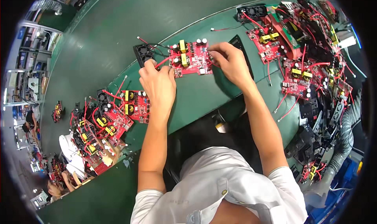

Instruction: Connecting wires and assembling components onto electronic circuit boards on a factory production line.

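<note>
A red circuit board [190, 63] with yellow-wrapped transformers and upright capacitors lies on the green table in front of me. Two black fans [143, 53] sit off its left end, joined to it by a thick red wire [167, 60]. Fingers bent, my left hand [158, 82] grips the board's lower left corner beside the fans, partly covering them. At the opposite end, my right hand [233, 63] pinches the right edge between thumb and index finger. Any small part between those fingertips is too small to make out.
More red boards with fans crowd the table at the left [104, 125] and right [300, 76]. A black panel [241, 51] lies beyond my right hand. A grey flexible duct [345, 141] runs along the right. Another person's hand [68, 180] works at the lower left.
</note>
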